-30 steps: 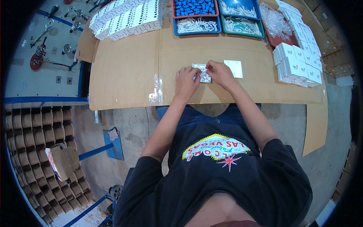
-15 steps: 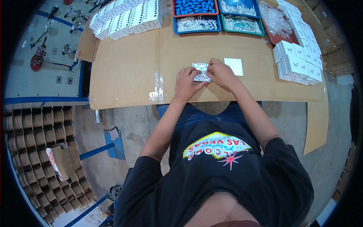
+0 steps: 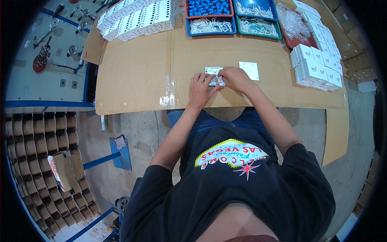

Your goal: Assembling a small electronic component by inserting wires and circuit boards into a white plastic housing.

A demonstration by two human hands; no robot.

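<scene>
A white square plastic housing (image 3: 213,69) lies on the cardboard-covered table in front of me, with small parts inside too fine to make out. My left hand (image 3: 200,88) grips it from the left, fingers over its left side and thumb along the near edge. From the right, my right hand (image 3: 237,79) reaches over the housing with its fingers pinched together at the inner parts. Whatever sits between those fingertips is hidden. A flat white square plate (image 3: 249,71) rests just beyond my right hand, touched by neither hand.
At the far edge stand trays of blue parts (image 3: 209,7) and of white slim parts (image 3: 213,26), plus a red tray of clear plastic bags (image 3: 293,22). Stacked white boxes (image 3: 316,70) stand right; rows of white units (image 3: 141,20) fill the far left. A partitioned rack (image 3: 44,137) is lower left.
My right hand's fingers have shifted slightly over the housing, and my left hand has moved a little to the right. The housing and the plate stay in place.
</scene>
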